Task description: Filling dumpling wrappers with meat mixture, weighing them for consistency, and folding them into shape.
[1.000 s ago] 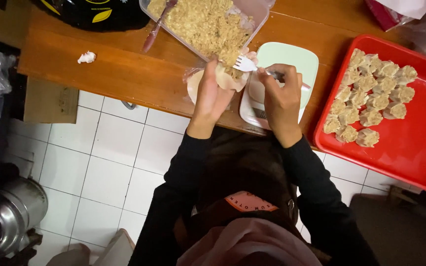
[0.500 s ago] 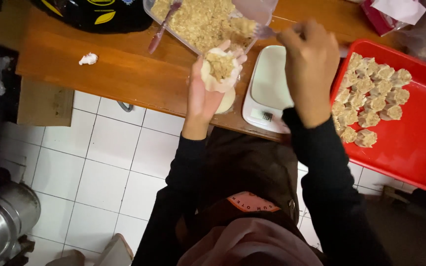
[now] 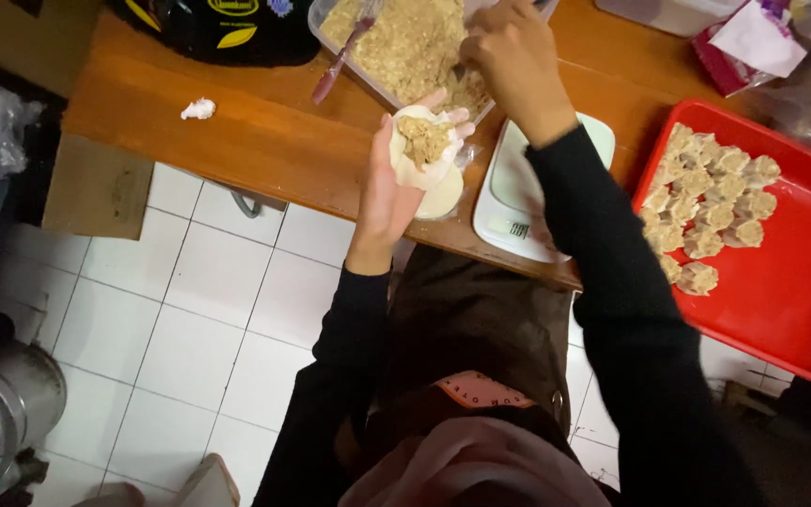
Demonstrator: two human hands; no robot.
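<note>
1. At the left of the wooden table (image 3: 237, 141), a small crumpled white scrap (image 3: 198, 109) lies well apart from our work; we treat it as no hazard.
2. Near the table's near edge, our left hand (image 3: 389, 192) cups a round wrapper (image 3: 421, 152) with a mound of filling (image 3: 423, 140) in its middle, fingers curled under it. We judge the wrapper soft and thin: if the palm tilts, the filling could slide off toward the tiled floor (image 3: 199, 310) below.
3. Just beneath the wrapper, a stack of spare wrappers (image 3: 443, 197) overhangs the table edge; a knock from the wrist could push it off.
4. At the far side, our right hand (image 3: 511, 58) is closed over the clear container of filling (image 3: 405, 42). It appears to grip a utensil, but we cannot tell for certain. A purple-handled utensil (image 3: 340, 61) rests in the container.
5. Under the right forearm sits a kitchen scale (image 3: 518, 202); the sleeve could drag or tip it.
6. At the right, the red tray (image 3: 800, 282) of finished dumplings (image 3: 706, 202) overhangs the near edge and could be bumped.
</note>
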